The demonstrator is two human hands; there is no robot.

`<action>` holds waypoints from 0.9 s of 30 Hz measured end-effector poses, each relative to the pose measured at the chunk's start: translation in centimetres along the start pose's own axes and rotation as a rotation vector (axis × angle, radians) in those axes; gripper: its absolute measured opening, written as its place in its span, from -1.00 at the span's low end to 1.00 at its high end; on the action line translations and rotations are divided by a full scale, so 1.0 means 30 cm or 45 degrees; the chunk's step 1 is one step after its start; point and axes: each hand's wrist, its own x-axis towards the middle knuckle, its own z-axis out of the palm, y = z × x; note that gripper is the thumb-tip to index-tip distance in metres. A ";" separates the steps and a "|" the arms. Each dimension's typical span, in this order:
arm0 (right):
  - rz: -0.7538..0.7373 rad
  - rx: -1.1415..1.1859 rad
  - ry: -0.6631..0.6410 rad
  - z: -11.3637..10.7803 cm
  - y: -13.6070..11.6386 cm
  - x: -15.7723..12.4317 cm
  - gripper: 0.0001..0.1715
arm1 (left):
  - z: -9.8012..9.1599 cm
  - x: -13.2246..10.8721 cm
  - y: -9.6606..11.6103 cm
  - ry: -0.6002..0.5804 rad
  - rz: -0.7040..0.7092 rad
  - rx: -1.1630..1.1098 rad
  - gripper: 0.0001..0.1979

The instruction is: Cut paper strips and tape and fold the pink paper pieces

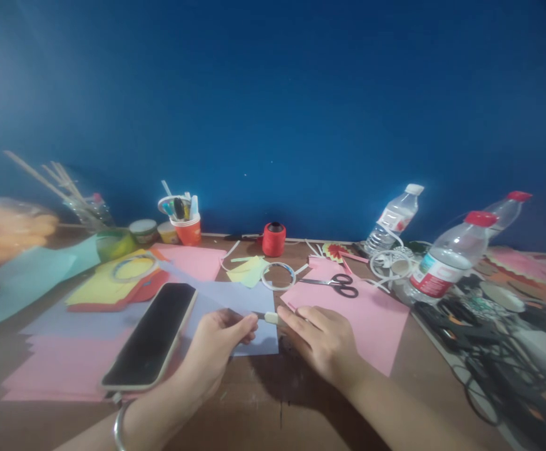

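Near the table's front, my left hand (223,338) is closed, thumb against curled fingers, at the lower edge of a pale lilac sheet (260,343). A thin dark strip shows at its fingertips; the rest of what it pinches is hidden. My right hand (322,341) is closed at the end of a small pale piece (271,317), which juts out toward the left hand. Its thumb is hidden beneath the fingers. Beyond that hand, black-handled scissors (341,285) lie on pink paper (376,319). A roll of clear tape (277,276) lies beyond both hands.
A phone (153,335) lies on stacked paper at left. Toward the back stand an orange cup (188,230) of pens and a red spool (273,239). Water bottles (454,260) and tangled cables (484,351) crowd the right side. A yellow sheet (97,285) lies at left.
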 end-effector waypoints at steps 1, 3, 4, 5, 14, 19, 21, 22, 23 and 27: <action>-0.001 0.004 0.001 0.000 0.000 0.000 -0.67 | -0.001 0.001 0.000 -0.006 0.004 0.007 -0.74; 0.000 0.006 0.006 0.001 0.000 -0.001 -0.67 | -0.003 0.001 0.000 -0.028 0.003 0.013 -0.74; 0.003 0.007 0.004 0.002 0.000 -0.003 -0.67 | -0.004 0.000 0.000 -0.044 0.000 0.008 -0.75; 0.006 0.007 -0.001 0.003 0.001 -0.005 -0.67 | -0.005 -0.001 0.001 -0.058 -0.003 -0.002 -0.75; 0.029 -0.011 -0.007 0.001 0.001 -0.007 -0.71 | -0.010 0.004 0.019 -0.132 0.001 -0.167 -0.75; 0.102 0.044 -0.059 0.005 0.017 -0.016 -0.70 | -0.007 0.009 0.006 -0.079 -0.012 -0.388 -0.68; 0.220 0.107 -0.082 0.015 0.028 -0.022 -0.70 | -0.013 0.005 0.009 -0.070 0.000 -0.365 -0.58; 0.296 0.135 -0.080 0.021 0.033 -0.024 -0.72 | -0.020 0.003 0.018 -0.068 0.025 -0.305 -0.56; 0.369 0.157 -0.070 0.027 0.038 -0.026 -0.74 | -0.029 0.002 0.031 -0.071 0.063 -0.194 -0.56; 0.524 0.182 -0.017 0.049 0.048 -0.025 -0.78 | -0.085 0.015 0.108 -0.108 0.372 0.819 -0.80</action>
